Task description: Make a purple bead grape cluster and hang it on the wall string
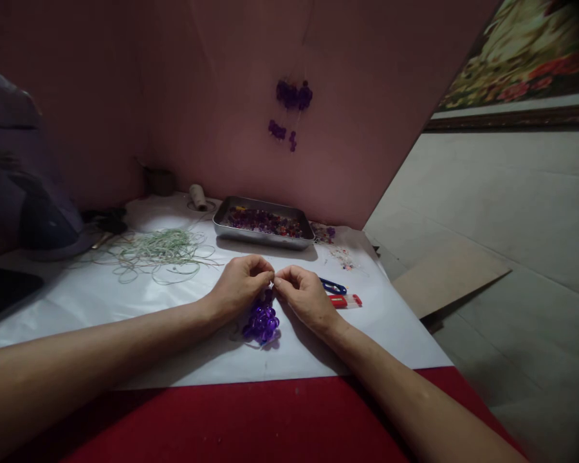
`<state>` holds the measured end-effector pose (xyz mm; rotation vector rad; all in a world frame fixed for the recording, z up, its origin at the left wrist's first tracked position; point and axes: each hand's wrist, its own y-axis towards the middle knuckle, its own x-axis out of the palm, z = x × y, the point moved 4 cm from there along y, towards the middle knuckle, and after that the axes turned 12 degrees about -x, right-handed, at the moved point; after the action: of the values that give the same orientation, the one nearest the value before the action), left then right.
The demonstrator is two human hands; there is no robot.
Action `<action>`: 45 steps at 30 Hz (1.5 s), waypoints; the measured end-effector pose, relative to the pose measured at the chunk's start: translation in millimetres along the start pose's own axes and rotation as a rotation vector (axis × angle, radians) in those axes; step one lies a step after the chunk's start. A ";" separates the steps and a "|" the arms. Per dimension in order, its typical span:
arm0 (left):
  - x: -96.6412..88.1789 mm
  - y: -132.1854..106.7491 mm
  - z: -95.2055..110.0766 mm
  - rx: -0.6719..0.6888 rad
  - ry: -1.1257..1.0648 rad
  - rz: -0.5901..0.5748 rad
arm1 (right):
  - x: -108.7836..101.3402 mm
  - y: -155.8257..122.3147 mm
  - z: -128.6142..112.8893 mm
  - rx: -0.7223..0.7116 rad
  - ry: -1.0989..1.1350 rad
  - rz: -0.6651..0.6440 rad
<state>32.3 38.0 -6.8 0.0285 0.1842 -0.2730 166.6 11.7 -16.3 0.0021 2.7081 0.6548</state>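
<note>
Fingertips pinched, my left hand (244, 283) and my right hand (305, 292) meet above the white cover near the middle of the table. A cluster of shiny purple beads (261, 323) hangs just below the fingertips, its lower end close to or touching the cover. Both hands appear to pinch its upper end, though the fingers hide most of what is between them. A thin pale cord shows at the cluster's base. Just right of my right hand lie a blue thread snipper or cutter (334, 286) and a red-and-clear case (346, 301).
A metal tray (265, 239) of mixed beads stands behind the hands. Loose beads (342, 258) lie to its right. Tangled green cord (161, 251) and a thread spool (198, 197) are on the left. Purple bead pieces (293, 96) hang on the pink wall.
</note>
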 end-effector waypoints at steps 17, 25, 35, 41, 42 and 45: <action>-1.1 -3.7 3.9 0.072 0.129 0.027 | 0.2 -1.7 -7.5 -0.006 -0.077 -0.012; -0.6 -1.2 1.7 0.088 0.121 0.026 | 1.5 -2.6 -7.2 0.004 -0.088 -0.004; -2.9 1.5 0.9 0.070 0.190 0.065 | -0.6 -0.2 -0.5 0.007 0.011 0.041; -2.5 -2.9 2.4 0.022 0.054 0.050 | -1.2 -0.5 -1.2 0.023 0.023 0.051; -2.6 -3.0 1.8 0.025 0.034 0.044 | -1.3 -0.4 -1.6 0.020 0.023 0.050; -3.1 -2.7 0.8 0.053 -0.005 0.035 | -1.7 -0.2 -2.1 0.009 0.017 0.052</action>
<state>28.8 36.2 -5.5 0.0832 0.1718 -0.2431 167.5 10.5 -14.0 0.0692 2.7358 0.6605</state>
